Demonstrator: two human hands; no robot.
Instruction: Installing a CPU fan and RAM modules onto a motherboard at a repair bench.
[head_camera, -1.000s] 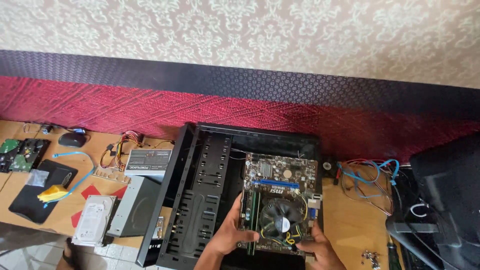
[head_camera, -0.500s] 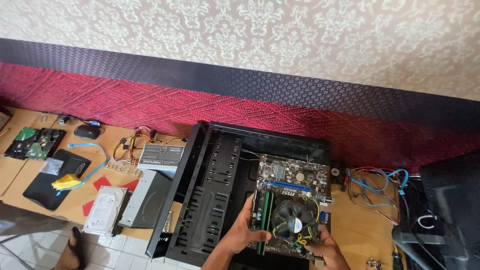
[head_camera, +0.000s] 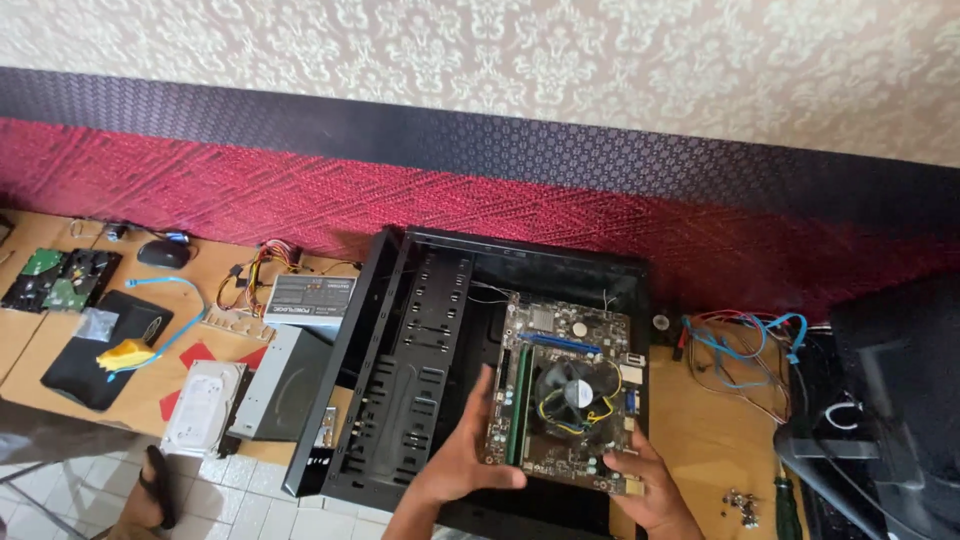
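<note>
My left hand (head_camera: 462, 462) and right hand (head_camera: 655, 492) both grip the motherboard (head_camera: 565, 395), fingers (head_camera: 487, 397) closed round its left edge and near-right corner. The board sits inside the open black PC case (head_camera: 415, 385), over the right part of the tray, fan cooler (head_camera: 570, 390) facing up. Vs a sec ago: board reads a bit further into the case and squarer to its walls, and my view has shifted right, so less of the table's (head_camera: 690, 420) left end shows. I'd judge the board is near seated but not let go yet; can't tell if it touches the standoffs. Left of the case: grey drive (head_camera: 280, 385), white hard disk (head_camera: 203, 407), PSU (head_camera: 310, 297) w/ cables. Right: loose red/blue wires (head_camera: 740, 345), screws (head_camera: 740, 505), screwdriver (head_camera: 787, 510).
</note>
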